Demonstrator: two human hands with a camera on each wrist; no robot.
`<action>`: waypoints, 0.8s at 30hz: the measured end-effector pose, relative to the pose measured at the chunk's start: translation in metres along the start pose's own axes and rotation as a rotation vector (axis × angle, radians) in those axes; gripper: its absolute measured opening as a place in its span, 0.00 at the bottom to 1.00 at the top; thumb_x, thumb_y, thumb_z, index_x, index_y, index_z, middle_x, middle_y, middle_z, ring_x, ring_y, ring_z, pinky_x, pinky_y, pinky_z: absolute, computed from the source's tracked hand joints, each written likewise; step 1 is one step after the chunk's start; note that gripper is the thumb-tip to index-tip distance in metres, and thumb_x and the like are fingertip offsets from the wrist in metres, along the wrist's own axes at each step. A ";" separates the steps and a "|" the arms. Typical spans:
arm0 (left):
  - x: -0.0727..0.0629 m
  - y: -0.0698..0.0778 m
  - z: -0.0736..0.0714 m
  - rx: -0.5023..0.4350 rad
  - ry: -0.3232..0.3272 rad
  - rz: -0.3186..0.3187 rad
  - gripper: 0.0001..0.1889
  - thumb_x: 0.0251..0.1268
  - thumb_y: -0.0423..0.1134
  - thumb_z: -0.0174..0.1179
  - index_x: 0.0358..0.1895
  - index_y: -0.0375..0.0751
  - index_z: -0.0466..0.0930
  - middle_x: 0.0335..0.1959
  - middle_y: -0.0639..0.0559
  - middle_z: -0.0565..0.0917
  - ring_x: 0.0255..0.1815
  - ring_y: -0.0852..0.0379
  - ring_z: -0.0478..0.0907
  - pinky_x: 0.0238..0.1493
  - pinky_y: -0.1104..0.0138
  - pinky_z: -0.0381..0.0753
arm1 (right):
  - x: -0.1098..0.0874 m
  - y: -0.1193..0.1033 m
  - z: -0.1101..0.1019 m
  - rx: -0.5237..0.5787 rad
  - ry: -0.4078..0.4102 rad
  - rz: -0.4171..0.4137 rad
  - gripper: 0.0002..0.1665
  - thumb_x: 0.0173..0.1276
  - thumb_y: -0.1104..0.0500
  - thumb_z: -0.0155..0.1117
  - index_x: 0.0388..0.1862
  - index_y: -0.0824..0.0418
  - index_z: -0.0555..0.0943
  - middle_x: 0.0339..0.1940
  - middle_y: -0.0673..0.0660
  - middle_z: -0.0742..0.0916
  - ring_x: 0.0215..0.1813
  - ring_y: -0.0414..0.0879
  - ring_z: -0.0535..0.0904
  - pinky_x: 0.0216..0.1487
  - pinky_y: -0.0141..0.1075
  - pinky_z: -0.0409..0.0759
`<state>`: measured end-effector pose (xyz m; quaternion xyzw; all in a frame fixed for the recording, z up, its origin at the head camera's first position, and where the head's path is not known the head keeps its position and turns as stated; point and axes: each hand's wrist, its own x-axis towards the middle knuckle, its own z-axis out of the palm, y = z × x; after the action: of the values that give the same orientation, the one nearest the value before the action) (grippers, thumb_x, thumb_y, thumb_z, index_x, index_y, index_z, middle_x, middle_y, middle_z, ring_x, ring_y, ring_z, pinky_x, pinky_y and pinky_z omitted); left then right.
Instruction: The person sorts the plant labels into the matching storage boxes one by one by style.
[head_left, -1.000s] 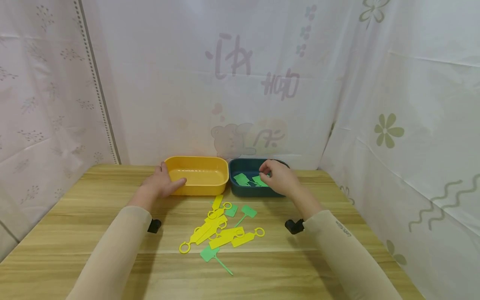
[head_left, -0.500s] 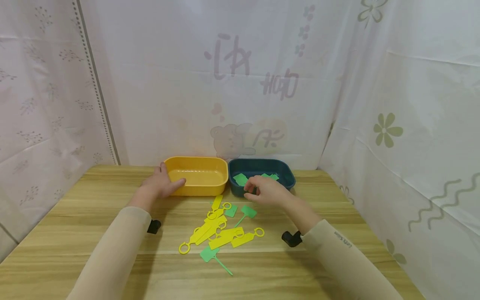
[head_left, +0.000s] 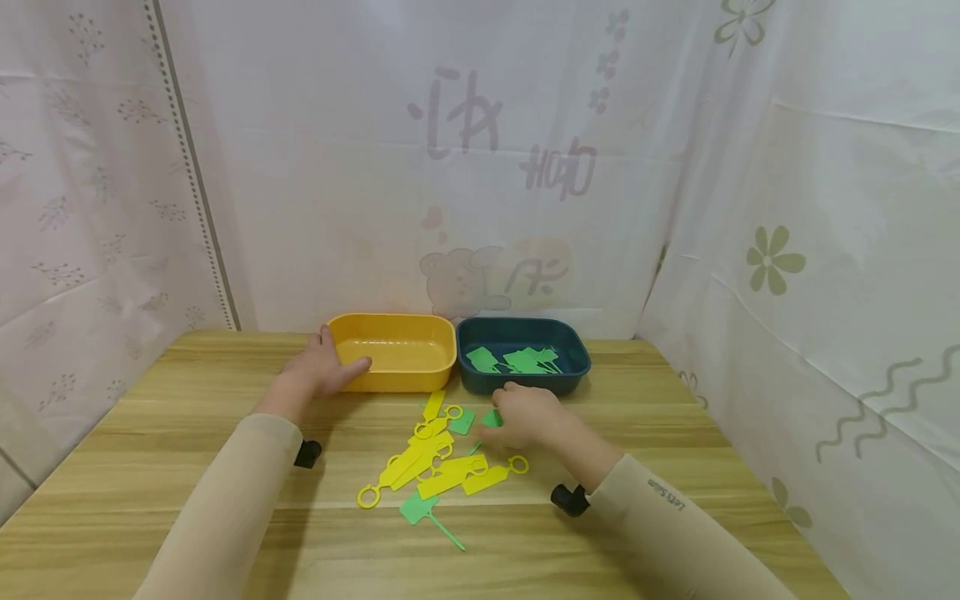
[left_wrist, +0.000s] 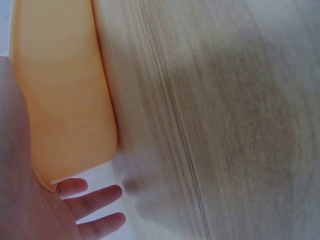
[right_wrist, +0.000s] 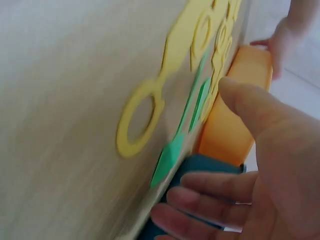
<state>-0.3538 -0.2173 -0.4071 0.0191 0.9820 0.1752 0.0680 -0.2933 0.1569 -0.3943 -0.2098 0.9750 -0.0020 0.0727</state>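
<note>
While the left hand point(head_left: 318, 367) rests, fingers extended, against the left end of the yellow tub point(head_left: 408, 382), the right hand point(head_left: 525, 417), thumb and fingers apart and holding nothing, is at the green tag point(head_left: 492, 418) on the bench point(head_left: 585, 550), just on the near side of the dark blue tub point(head_left: 555, 384). Looking like thin plastic, the tag should be light and bendy, best pinched by its stem point(right_wrist: 192, 96). Blur leaves fingertip contact uncertain.

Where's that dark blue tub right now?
In the head view, the dark blue tub sits toward the back of the table, immediately right of the yellow tub, with green tags inside it.
</note>
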 end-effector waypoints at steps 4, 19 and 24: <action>-0.002 0.001 -0.001 -0.005 0.009 0.008 0.67 0.77 0.79 0.42 0.85 0.19 0.25 0.88 0.17 0.41 0.77 0.13 0.65 0.76 0.29 0.71 | -0.003 -0.009 0.002 -0.002 -0.023 0.068 0.49 0.64 0.19 0.69 0.58 0.61 0.87 0.45 0.54 0.83 0.42 0.48 0.78 0.48 0.46 0.84; -0.004 0.002 -0.001 -0.011 0.010 0.007 0.68 0.76 0.80 0.42 0.85 0.19 0.25 0.88 0.17 0.41 0.77 0.13 0.66 0.75 0.29 0.72 | -0.001 -0.017 0.004 -0.033 -0.073 0.096 0.49 0.62 0.21 0.73 0.60 0.62 0.87 0.50 0.56 0.83 0.41 0.48 0.79 0.50 0.45 0.86; -0.004 0.001 0.000 -0.017 0.014 0.006 0.68 0.76 0.80 0.42 0.86 0.21 0.24 0.88 0.18 0.41 0.77 0.13 0.66 0.75 0.29 0.71 | 0.000 -0.017 0.005 -0.026 -0.059 0.092 0.48 0.63 0.22 0.74 0.57 0.63 0.87 0.47 0.56 0.83 0.41 0.48 0.79 0.51 0.46 0.86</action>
<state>-0.3497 -0.2163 -0.4059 0.0201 0.9808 0.1841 0.0610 -0.2857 0.1414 -0.3982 -0.1657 0.9810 0.0203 0.0985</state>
